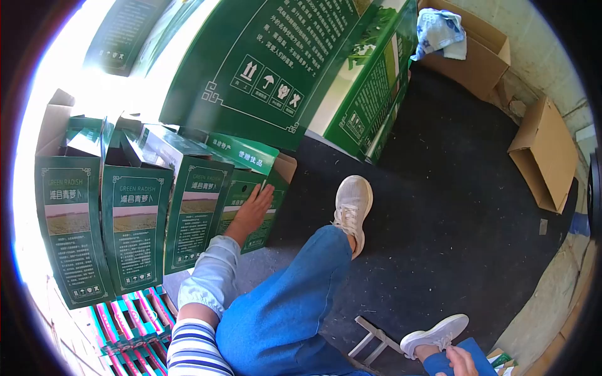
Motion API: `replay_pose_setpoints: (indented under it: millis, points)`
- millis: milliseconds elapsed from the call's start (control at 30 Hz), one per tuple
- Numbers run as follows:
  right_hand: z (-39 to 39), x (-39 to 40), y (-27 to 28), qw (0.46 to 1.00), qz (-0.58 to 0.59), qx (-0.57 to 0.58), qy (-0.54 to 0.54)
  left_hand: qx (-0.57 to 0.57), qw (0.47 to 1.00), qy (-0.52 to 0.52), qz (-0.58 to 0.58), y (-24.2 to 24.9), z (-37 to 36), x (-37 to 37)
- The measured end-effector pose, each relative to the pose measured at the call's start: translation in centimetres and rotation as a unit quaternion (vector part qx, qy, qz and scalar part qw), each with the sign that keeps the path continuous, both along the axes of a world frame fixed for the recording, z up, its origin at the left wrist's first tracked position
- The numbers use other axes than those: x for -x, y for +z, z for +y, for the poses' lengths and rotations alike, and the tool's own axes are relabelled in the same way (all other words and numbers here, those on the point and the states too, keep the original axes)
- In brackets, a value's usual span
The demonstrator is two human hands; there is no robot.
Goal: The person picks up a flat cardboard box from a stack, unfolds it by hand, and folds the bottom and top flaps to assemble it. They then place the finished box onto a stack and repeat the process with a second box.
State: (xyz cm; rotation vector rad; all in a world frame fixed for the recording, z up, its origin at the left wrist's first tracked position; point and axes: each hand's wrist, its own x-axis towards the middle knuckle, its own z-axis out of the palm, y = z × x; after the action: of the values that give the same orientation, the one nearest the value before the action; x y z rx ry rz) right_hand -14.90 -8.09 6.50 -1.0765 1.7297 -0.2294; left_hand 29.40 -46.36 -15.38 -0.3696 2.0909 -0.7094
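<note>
My left hand (253, 210) lies with fingers stretched out against the upper front of a green radish carton (252, 237), the rightmost in a row. Its top flap (243, 152) stands raised behind my fingers. To its left are more upright cartons of the same kind, a green carton (195, 216) right beside it and others (135, 225) further left. At the bottom right, my right hand (462, 360) rests by my blue trouser leg near the ankle, partly cut off by the frame edge. Its visible fingers are loosely extended, and I see nothing held in them.
Large green printed cartons (263, 69) stand at the top. A brown cardboard box (467, 62) with a blue-white cloth (441, 32) and another brown box (544, 153) sit at the right. Pink-and-green packages (135, 319) are stacked lower left. A small stool (374, 340) stands on the dark floor mat.
</note>
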Motion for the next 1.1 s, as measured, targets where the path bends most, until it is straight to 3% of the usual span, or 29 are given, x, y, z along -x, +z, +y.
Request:
replay_pose_setpoints:
  millis: [233,833,933,1000,1067,1100]
  points:
    - [0.2,0.4,-1.3,1.000,0.011,0.002,0.008,0.026,1.000,0.010,-0.006,-0.6,-0.4,-1.5]
    - [2.7,6.2,-4.3,0.999,-0.009,0.029,0.033,0.083,0.982,0.160,0.054,-4.4,-0.9,-1.5]
    - [4.2,5.2,-4.3,0.998,-0.015,0.048,0.026,0.130,0.983,0.127,0.034,-6.3,-1.4,-2.6]
    - [4.2,3.7,-3.7,0.993,0.025,0.104,0.040,0.047,0.968,0.243,0.028,-2.9,-0.9,0.9]
    - [3.9,3.0,-2.7,0.985,0.056,0.154,0.061,-0.004,0.933,0.307,0.187,-2.8,-1.2,1.5]
    - [4.1,3.0,-2.3,0.984,0.047,0.162,0.059,-0.016,0.921,0.240,0.305,-3.3,-0.5,1.7]
